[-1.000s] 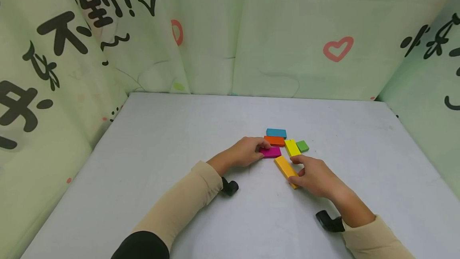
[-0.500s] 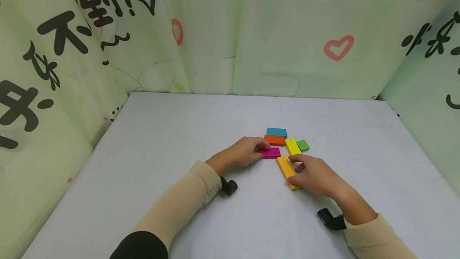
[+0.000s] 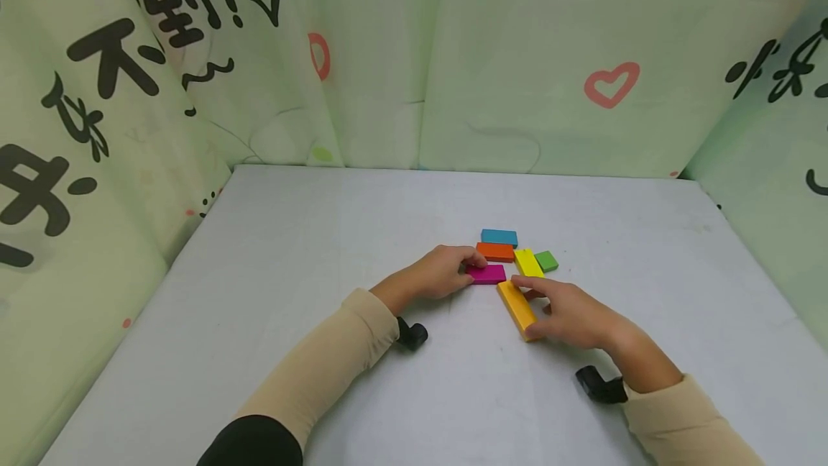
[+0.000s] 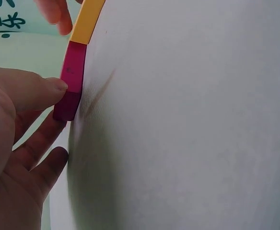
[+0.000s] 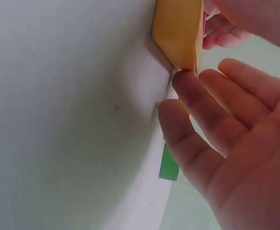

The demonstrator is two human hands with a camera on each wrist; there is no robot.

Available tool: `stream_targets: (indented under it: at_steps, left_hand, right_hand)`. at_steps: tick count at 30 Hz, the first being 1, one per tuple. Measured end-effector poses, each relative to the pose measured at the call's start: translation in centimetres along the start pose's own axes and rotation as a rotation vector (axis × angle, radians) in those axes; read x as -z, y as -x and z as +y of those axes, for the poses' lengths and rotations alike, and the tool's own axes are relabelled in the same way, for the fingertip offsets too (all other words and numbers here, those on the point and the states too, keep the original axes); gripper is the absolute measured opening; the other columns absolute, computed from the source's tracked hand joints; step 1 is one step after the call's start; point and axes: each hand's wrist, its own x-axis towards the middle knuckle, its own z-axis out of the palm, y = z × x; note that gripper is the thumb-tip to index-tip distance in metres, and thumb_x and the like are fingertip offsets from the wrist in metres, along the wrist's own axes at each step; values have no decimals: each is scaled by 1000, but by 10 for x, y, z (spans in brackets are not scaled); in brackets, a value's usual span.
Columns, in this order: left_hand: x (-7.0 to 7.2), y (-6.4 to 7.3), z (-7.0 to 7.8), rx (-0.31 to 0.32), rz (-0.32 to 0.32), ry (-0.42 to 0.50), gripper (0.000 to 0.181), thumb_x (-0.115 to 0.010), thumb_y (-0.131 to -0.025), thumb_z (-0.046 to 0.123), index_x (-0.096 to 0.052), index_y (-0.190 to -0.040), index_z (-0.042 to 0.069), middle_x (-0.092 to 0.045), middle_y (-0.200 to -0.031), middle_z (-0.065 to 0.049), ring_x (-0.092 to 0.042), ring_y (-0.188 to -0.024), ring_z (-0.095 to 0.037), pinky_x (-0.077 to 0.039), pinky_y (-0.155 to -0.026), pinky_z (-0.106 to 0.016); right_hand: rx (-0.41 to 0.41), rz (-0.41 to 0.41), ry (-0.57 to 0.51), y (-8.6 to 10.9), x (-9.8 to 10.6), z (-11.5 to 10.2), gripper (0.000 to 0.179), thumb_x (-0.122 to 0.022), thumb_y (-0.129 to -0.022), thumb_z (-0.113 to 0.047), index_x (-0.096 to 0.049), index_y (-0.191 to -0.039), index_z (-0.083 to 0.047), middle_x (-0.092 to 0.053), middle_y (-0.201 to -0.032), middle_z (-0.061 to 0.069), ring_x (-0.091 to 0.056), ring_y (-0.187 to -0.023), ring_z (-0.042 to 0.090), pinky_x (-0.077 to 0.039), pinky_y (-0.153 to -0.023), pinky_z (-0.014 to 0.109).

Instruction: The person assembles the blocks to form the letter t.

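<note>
While the left hand (image 3: 446,272) pinches the magenta block (image 3: 489,275) by its left end, probably to stop sliding, the right hand (image 3: 572,313) grips the amber block (image 3: 515,310) lengthwise, likely for angle control, far end meeting magenta's corner.

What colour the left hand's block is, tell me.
Magenta; the block shows best in the left wrist view.
</note>
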Motion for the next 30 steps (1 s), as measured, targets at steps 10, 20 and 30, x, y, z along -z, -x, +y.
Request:
stream_targets:
  at_steps: [10, 20, 30]
  left_hand:
    - [2, 0, 2, -8, -4, -5, 31, -65, -98, 13, -63, -130, 14, -64, -121, 4, -55, -115, -12, -43, -101, -22]
    - [2, 1, 1, -3, -7, 1, 30, -64, -99, 12, -63, -128, 14, -64, -120, 5, -55, -115, -11, -42, -101, -21]
    - [1, 2, 0, -9, -1, 4, 29, -65, -98, 11, -64, -127, 15, -64, -119, 5, -55, -114, -11, -42, -100, -21]
  right_hand:
    - [-11, 0, 36, -2, 0, 0, 84, -84, -80, -27, -43, -150, -6, -59, -129, 15, -55, -110, 28, -49, -91, 48]
    - [-20, 27, 34, -1, -3, -2, 88, -86, -79, -33, -42, -151, -5, -60, -124, 15, -55, -111, 31, -46, -95, 53]
    - [-27, 12, 61, -2, -3, -1, 87, -85, -79, -35, -44, -150, -5, -59, -122, 13, -55, -106, 28, -47, -92, 51]
